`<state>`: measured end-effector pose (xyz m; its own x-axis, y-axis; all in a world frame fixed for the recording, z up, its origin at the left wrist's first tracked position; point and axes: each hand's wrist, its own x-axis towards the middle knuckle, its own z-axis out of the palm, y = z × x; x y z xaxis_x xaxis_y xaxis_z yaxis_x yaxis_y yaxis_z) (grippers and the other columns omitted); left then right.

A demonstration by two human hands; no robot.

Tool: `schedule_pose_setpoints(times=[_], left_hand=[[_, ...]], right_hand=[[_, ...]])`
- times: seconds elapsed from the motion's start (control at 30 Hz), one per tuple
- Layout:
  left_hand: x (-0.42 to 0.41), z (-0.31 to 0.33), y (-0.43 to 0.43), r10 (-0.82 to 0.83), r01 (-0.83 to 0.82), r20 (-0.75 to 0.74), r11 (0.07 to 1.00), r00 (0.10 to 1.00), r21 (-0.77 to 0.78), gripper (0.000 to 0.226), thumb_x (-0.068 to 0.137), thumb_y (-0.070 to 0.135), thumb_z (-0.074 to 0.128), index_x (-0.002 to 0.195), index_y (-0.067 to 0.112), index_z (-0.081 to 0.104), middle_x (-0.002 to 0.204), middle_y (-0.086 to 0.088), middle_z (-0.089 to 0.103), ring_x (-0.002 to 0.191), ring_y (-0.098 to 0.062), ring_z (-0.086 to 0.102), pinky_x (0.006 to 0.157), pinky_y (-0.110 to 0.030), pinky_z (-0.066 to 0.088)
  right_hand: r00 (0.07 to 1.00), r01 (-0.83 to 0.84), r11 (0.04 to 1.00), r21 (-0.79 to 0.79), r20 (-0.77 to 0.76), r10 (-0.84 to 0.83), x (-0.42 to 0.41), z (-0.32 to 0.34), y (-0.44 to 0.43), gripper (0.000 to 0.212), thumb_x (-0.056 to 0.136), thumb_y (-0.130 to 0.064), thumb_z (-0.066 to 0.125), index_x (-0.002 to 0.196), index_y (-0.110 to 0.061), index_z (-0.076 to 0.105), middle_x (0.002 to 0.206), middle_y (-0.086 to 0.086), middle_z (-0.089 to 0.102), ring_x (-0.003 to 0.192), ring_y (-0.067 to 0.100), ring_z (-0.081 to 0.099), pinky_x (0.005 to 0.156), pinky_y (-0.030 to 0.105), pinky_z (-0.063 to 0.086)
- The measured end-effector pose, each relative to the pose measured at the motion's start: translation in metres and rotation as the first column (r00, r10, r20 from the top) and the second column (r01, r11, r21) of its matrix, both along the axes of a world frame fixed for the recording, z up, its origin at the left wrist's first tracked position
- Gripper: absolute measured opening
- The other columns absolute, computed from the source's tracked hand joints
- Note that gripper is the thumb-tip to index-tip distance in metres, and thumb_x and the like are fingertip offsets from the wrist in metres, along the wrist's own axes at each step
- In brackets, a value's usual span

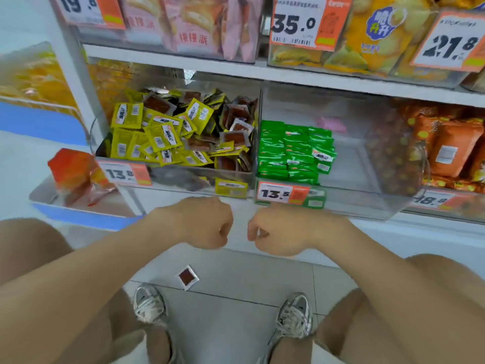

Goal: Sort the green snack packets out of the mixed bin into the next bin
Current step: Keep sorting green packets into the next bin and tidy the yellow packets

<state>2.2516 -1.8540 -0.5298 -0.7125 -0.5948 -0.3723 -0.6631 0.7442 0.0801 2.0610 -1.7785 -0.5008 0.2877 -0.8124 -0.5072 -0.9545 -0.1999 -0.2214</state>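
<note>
The mixed bin (pixel 147 157), a clear box on the lower shelf, holds several yellow packets (pixel 162 135) and clear packets with red-brown filling (pixel 236 134). I see no green packet in it. In the clear bin (pixel 349 179) to its right, green snack packets (pixel 291 151) lie stacked in its left half. My left hand (pixel 207 224) and my right hand (pixel 273 231) are closed fists side by side, below the bins' front edge, holding nothing.
One red-brown packet (pixel 187 277) lies on the tiled floor between the shelf base and my shoes. Orange bags (pixel 451 151) fill the bin at right. The upper shelf (pixel 183 61) overhangs the bins. Price tags (pixel 283 193) hang on the bin fronts.
</note>
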Motion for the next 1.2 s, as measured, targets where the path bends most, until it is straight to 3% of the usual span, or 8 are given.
schedule_pose_setpoints(times=[0.1, 0.23, 0.37, 0.5, 0.67, 0.9, 1.0, 1.2], left_hand=[[0.022, -0.066, -0.010, 0.086, -0.109, 0.146, 0.982, 0.985, 0.156, 0.017, 0.085, 0.031, 0.056, 0.090, 0.020, 0.069, 0.100, -0.001, 0.068, 0.095, -0.027, 0.065, 0.083, -0.042, 0.059], [0.041, -0.147, -0.025, 0.225, -0.269, 0.238, 0.947, 0.945, 0.174, 0.017, 0.089, 0.025, 0.066, 0.079, 0.016, 0.057, 0.080, 0.000, 0.056, 0.079, -0.024, 0.061, 0.075, -0.037, 0.057], [0.055, -0.230, -0.029, 0.426, -0.471, 0.219, 0.850, 0.878, 0.234, 0.024, 0.086, 0.014, 0.067, 0.068, 0.009, 0.052, 0.068, -0.009, 0.053, 0.065, -0.021, 0.059, 0.069, -0.036, 0.058], [0.070, -0.307, -0.022, 0.588, -0.601, 0.131, 0.760, 0.798, 0.247, 0.020, 0.083, 0.018, 0.069, 0.099, 0.005, 0.069, 0.093, -0.019, 0.065, 0.095, -0.034, 0.072, 0.075, -0.042, 0.060], [0.087, -0.393, -0.008, 0.581, -0.596, 0.144, 0.753, 0.801, 0.279, 0.051, 0.073, 0.026, 0.076, 0.120, 0.023, 0.056, 0.123, -0.006, 0.051, 0.114, -0.032, 0.054, 0.087, -0.039, 0.049], [0.070, -0.392, 0.021, 0.520, -0.543, 0.174, 0.828, 0.836, 0.138, 0.045, 0.093, 0.000, 0.055, 0.136, 0.007, 0.046, 0.131, -0.014, 0.049, 0.117, -0.035, 0.049, 0.084, -0.039, 0.049], [0.070, -0.389, 0.022, 0.504, -0.526, 0.154, 0.831, 0.850, 0.183, 0.030, 0.098, 0.015, 0.059, 0.127, 0.009, 0.052, 0.123, -0.011, 0.057, 0.115, -0.033, 0.056, 0.086, -0.040, 0.050], [0.073, -0.407, 0.042, 0.535, -0.541, 0.085, 0.822, 0.841, 0.179, 0.057, 0.081, 0.048, 0.074, 0.121, 0.013, 0.056, 0.116, -0.010, 0.053, 0.100, -0.034, 0.057, 0.083, -0.039, 0.052]], right_hand=[[0.986, -0.069, 0.988, 0.141, -0.142, 0.089, 0.029, -0.059, 0.001, 0.025, 0.093, -0.024, 0.049, 0.105, -0.007, 0.063, 0.109, 0.012, 0.062, 0.100, 0.037, 0.063, 0.080, 0.045, 0.058], [0.975, -0.120, 0.983, 0.142, -0.169, 0.143, 0.072, -0.130, -0.005, 0.033, 0.103, -0.018, 0.048, 0.135, -0.014, 0.054, 0.134, 0.011, 0.054, 0.116, 0.032, 0.059, 0.080, 0.033, 0.042], [0.964, -0.172, 0.982, 0.076, -0.194, 0.183, 0.090, -0.182, -0.027, 0.035, 0.102, -0.018, 0.051, 0.137, -0.017, 0.056, 0.134, 0.010, 0.058, 0.118, 0.031, 0.061, 0.095, 0.038, 0.044], [0.966, -0.173, 0.980, 0.096, -0.178, 0.188, 0.087, -0.211, -0.043, 0.031, 0.100, -0.019, 0.054, 0.131, -0.016, 0.059, 0.132, 0.011, 0.059, 0.117, 0.034, 0.064, 0.082, 0.034, 0.045], [0.984, -0.105, 0.985, 0.141, -0.129, 0.123, 0.079, -0.234, -0.059, 0.028, 0.099, -0.016, 0.052, 0.126, -0.015, 0.060, 0.127, 0.012, 0.060, 0.112, 0.034, 0.064, 0.077, 0.032, 0.043], [0.998, -0.013, 0.973, 0.228, -0.054, 0.026, 0.078, -0.237, -0.062, 0.038, 0.102, -0.019, 0.049, 0.139, -0.017, 0.055, 0.135, 0.013, 0.054, 0.119, 0.036, 0.060, 0.097, 0.043, 0.053], [0.998, 0.006, 0.973, 0.232, -0.058, 0.008, 0.073, -0.232, -0.062, 0.037, 0.102, -0.020, 0.047, 0.138, -0.016, 0.055, 0.134, 0.013, 0.054, 0.117, 0.035, 0.059, 0.097, 0.044, 0.052], [0.996, 0.070, 0.974, 0.215, -0.074, -0.055, 0.067, -0.214, -0.054, 0.039, 0.102, -0.020, 0.046, 0.140, -0.015, 0.053, 0.135, 0.013, 0.054, 0.118, 0.034, 0.059, 0.097, 0.044, 0.052]])
